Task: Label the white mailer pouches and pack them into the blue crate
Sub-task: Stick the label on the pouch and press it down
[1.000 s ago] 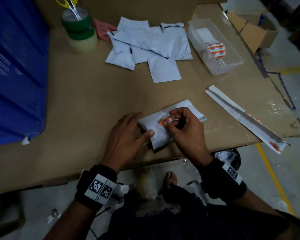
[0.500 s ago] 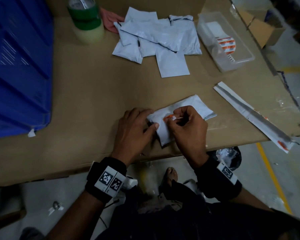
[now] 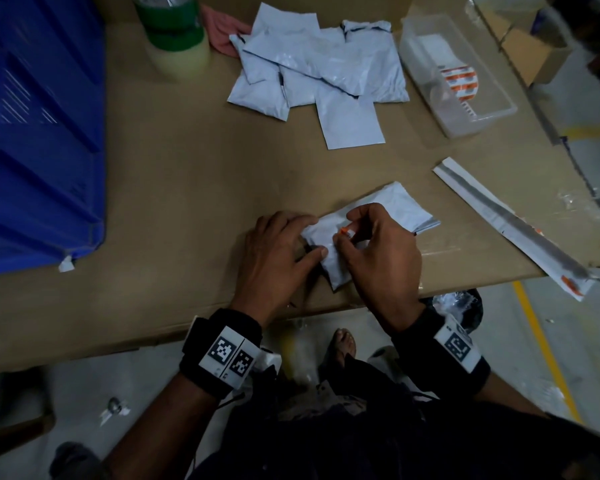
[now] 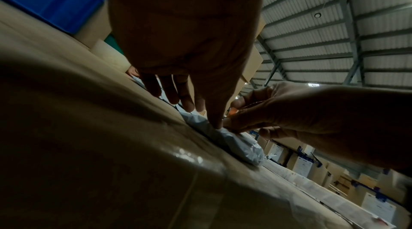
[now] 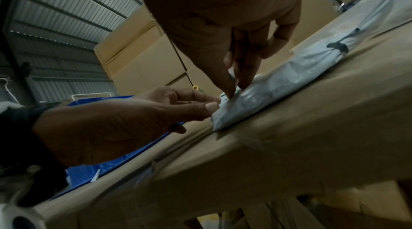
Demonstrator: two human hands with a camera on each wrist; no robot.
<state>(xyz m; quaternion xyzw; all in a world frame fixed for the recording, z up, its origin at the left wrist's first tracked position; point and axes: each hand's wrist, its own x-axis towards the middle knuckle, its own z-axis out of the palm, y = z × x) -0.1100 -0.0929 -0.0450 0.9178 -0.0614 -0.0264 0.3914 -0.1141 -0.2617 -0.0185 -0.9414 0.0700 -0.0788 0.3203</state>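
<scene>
At the table's [image 3: 187, 209] near edge, the left hand [image 3: 274, 258] presses flat on 1 soft, light, slippery mailer pouch [image 3: 388, 209] while the right hand [image 3: 378, 254] pinches an orange-marked label [image 3: 345, 232] on it; best held by its edges.

Bare cardboard tabletop [image 3: 174, 188] lies open between blue crate [image 3: 39, 133] and pouch pile [image 3: 319, 74].

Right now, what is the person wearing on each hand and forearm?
Both hands, the left hand and the right hand, are bare, no gloves. Each wrist carries a wide black fabric band: the left band bears a white plate with two black square-code markers, the right band one. A thin dark cable trails below the left band.
</scene>
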